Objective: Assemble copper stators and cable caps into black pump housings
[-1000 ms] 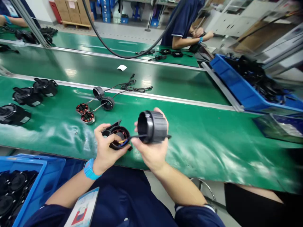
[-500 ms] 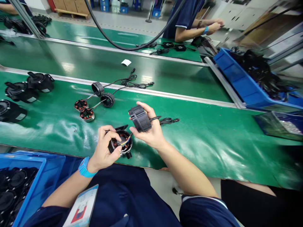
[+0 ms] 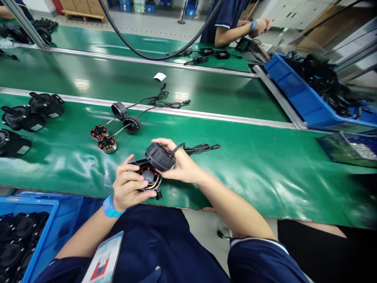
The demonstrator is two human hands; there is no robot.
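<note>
My left hand (image 3: 127, 188) is closed round a black pump base with a copper-wound stator (image 3: 149, 175) in it, held just above the near edge of the green belt (image 3: 250, 165). My right hand (image 3: 179, 165) grips a black ribbed round cap (image 3: 159, 156), tilted over the stator's top and touching it. A black cable (image 3: 200, 148) runs from the cap rightward across the belt.
Two loose stators (image 3: 102, 137) with caps (image 3: 126, 118) and cables lie to the upper left. Black pump housings (image 3: 23, 118) stand at the far left. A blue bin of black parts (image 3: 20, 236) is near left, another blue bin (image 3: 306, 98) at right. A co-worker's arms (image 3: 235, 31) work beyond the far belt.
My right hand turned the black cap over and brought it down and left onto the stator in my left hand. The cable came to lie on the belt.
</note>
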